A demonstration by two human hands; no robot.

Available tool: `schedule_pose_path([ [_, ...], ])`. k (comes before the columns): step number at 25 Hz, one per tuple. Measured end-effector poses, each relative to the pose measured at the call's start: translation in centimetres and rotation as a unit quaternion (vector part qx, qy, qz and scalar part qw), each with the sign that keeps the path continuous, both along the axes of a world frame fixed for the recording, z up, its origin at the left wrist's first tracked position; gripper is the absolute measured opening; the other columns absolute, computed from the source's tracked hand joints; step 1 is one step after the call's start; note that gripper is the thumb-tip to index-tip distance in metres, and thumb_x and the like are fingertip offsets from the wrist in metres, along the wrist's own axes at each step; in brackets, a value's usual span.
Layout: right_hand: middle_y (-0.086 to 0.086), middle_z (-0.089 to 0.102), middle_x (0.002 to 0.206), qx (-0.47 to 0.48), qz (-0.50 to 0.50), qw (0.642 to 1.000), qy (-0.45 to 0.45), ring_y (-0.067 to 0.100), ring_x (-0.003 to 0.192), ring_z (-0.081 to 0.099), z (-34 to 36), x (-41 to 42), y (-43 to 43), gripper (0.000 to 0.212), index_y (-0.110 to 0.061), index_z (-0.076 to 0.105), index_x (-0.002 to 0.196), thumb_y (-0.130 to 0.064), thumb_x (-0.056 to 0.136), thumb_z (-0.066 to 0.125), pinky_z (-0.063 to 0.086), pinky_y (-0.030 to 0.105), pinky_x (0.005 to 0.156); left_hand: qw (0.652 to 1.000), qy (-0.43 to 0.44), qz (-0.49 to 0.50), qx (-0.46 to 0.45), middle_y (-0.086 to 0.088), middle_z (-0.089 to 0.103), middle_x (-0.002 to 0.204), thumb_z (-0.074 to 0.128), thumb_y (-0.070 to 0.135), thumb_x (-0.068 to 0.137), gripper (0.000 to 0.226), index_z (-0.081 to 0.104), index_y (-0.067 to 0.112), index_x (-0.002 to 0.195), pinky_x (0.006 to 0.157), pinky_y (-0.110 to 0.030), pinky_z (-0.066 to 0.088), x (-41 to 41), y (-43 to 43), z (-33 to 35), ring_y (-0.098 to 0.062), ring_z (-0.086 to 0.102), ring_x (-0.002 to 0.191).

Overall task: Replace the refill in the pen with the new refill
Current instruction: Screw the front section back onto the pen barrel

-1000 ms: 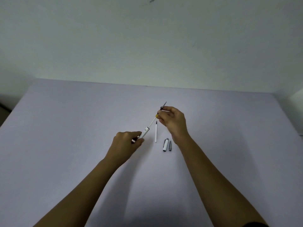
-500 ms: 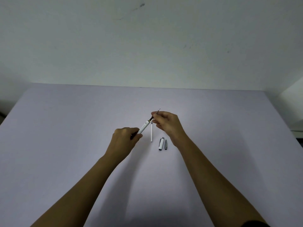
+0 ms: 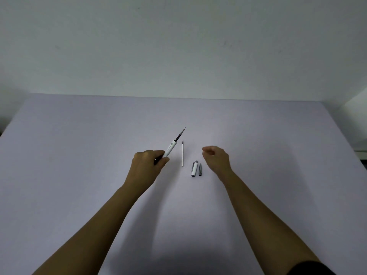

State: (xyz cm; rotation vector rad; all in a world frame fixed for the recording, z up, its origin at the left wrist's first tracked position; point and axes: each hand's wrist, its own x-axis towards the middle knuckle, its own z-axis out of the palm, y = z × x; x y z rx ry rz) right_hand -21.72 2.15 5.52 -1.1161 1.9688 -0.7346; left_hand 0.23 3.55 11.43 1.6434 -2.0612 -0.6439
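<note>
My left hand [image 3: 148,162] grips the lower end of a white pen barrel [image 3: 169,148], which tilts up and to the right. A dark refill [image 3: 181,133] sticks out of the barrel's top, tip upward. A thin white refill [image 3: 182,154] lies flat on the table just right of the barrel. Further right lie the white pen cap [image 3: 194,168] and a small grey tip piece [image 3: 200,169], side by side. My right hand [image 3: 216,158] hovers right of these parts, fingers loosely curled, holding nothing.
The lavender table [image 3: 79,155] reaches back to a pale wall [image 3: 178,46]. Its left and right edges slope away at the frame's sides.
My right hand has let go of the refill end at the barrel's top and drawn back to the right. The refill now sits deeper in the barrel, with only its dark tip showing.
</note>
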Motion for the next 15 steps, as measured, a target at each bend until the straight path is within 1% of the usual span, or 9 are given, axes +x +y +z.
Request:
schedule_pose_path([
  [1, 0.009, 0.070, 0.111, 0.013, 0.012, 0.999, 0.048, 0.022, 0.105, 0.064, -1.2, -0.3, 0.6, 0.024, -0.010, 0.067, 0.108, -0.013, 0.087, 0.057, 0.041, 0.020, 0.089, 1.000, 0.001, -0.002, 0.000, 0.004, 0.029, 0.043, 0.062, 0.020, 0.086, 0.032, 0.051, 0.006, 0.060, 0.046, -0.023, 0.023, 0.1, 0.1, 0.0, -0.015, 0.025, 0.043],
  [3, 0.012, 0.070, 0.112, 0.046, 0.035, 0.995, 0.087, 0.025, 0.106, 0.063, -3.2, -0.6, 1.3, 0.023, -0.006, 0.066, 0.108, -0.014, 0.087, 0.059, 0.043, 0.023, 0.089, 1.000, 0.000, -0.003, 0.005, 0.005, 0.029, 0.043, 0.062, 0.021, 0.086, 0.032, 0.051, 0.007, 0.059, 0.045, -0.022, 0.022, 0.3, 0.3, -0.1, -0.014, 0.025, 0.043],
  [6, 0.013, 0.071, 0.106, 0.085, 0.054, 0.990, 0.098, 0.027, 0.102, 0.064, -4.9, -0.5, 1.0, 0.024, -0.005, 0.065, 0.102, -0.021, 0.085, 0.065, 0.046, 0.028, 0.083, 1.000, -0.003, 0.003, 0.017, 0.005, 0.030, 0.044, 0.061, 0.022, 0.086, 0.032, 0.051, 0.008, 0.060, 0.044, -0.021, 0.022, 0.6, 0.2, -0.3, -0.015, 0.025, 0.043],
  [8, 0.013, 0.071, 0.103, 0.096, 0.052, 0.988, 0.106, 0.028, 0.099, 0.064, -5.3, -0.3, 0.6, 0.024, -0.004, 0.065, 0.099, -0.020, 0.081, 0.070, 0.047, 0.028, 0.080, 1.000, -0.006, 0.004, 0.021, 0.003, 0.032, 0.045, 0.062, 0.022, 0.086, 0.031, 0.051, 0.007, 0.060, 0.045, -0.022, 0.022, 0.9, 0.0, -0.4, -0.016, 0.026, 0.044],
  [11, 0.014, 0.072, 0.104, 0.123, 0.054, 0.984, 0.118, 0.028, 0.099, 0.065, -5.3, -0.4, 0.2, 0.022, -0.003, 0.068, 0.097, -0.015, 0.078, 0.070, 0.049, 0.029, 0.080, 1.000, -0.005, 0.007, 0.022, 0.001, 0.033, 0.046, 0.062, 0.021, 0.086, 0.031, 0.052, 0.006, 0.060, 0.046, -0.023, 0.024, 1.1, -0.2, -0.5, -0.017, 0.027, 0.045],
  [13, 0.012, 0.073, 0.103, 0.123, 0.033, 0.987, 0.097, 0.025, 0.095, 0.065, -4.3, -0.6, -0.1, 0.019, -0.005, 0.072, 0.093, -0.013, 0.077, 0.067, 0.049, 0.028, 0.079, 1.000, -0.002, 0.009, 0.023, 0.004, 0.031, 0.044, 0.062, 0.021, 0.086, 0.032, 0.049, 0.009, 0.059, 0.045, -0.022, 0.023, 1.2, -0.2, -0.6, -0.015, 0.026, 0.044],
  [14, 0.011, 0.073, 0.101, 0.100, 0.004, 0.994, 0.054, 0.022, 0.092, 0.065, -3.6, -0.6, -0.3, 0.019, -0.008, 0.073, 0.094, -0.013, 0.077, 0.065, 0.048, 0.027, 0.080, 1.000, -0.001, 0.009, 0.022, 0.005, 0.031, 0.044, 0.062, 0.021, 0.086, 0.032, 0.048, 0.012, 0.059, 0.045, -0.021, 0.022, 1.3, -0.2, -0.7, -0.014, 0.026, 0.043],
  [15, 0.010, 0.073, 0.098, 0.057, -0.036, 0.997, -0.023, 0.017, 0.087, 0.064, -2.6, -0.6, -0.6, 0.018, -0.010, 0.073, 0.093, -0.012, 0.078, 0.065, 0.050, 0.026, 0.081, 1.000, -0.002, 0.007, 0.020, 0.005, 0.033, 0.044, 0.062, 0.021, 0.086, 0.031, 0.048, 0.014, 0.059, 0.045, -0.020, 0.022, 1.3, -0.2, -0.8, -0.013, 0.027, 0.042],
])
